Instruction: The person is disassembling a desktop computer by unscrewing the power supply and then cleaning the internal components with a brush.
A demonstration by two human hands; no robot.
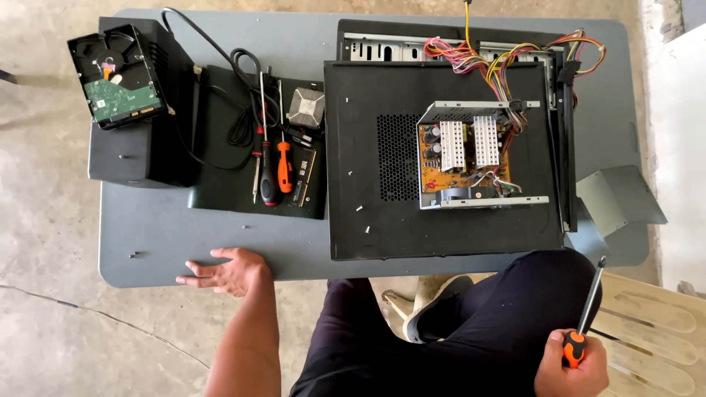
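Right hand (570, 371) around screwdriver (586, 316) — orange-black handle, slim shaft.

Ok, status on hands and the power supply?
Left hand flat on table edge. Right hand grips screwdriver. Power supply open on case, untouched.

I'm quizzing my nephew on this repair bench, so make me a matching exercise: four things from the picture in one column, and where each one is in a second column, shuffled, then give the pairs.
Things:
1. hard drive
2. power supply board
3. right hand
4. left hand

Places:
A. flat on the table edge
B. holding a screwdriver over the lap
C. on top of the black box, far left
D. on the black case panel

Pairs: 1-C, 2-D, 3-B, 4-A
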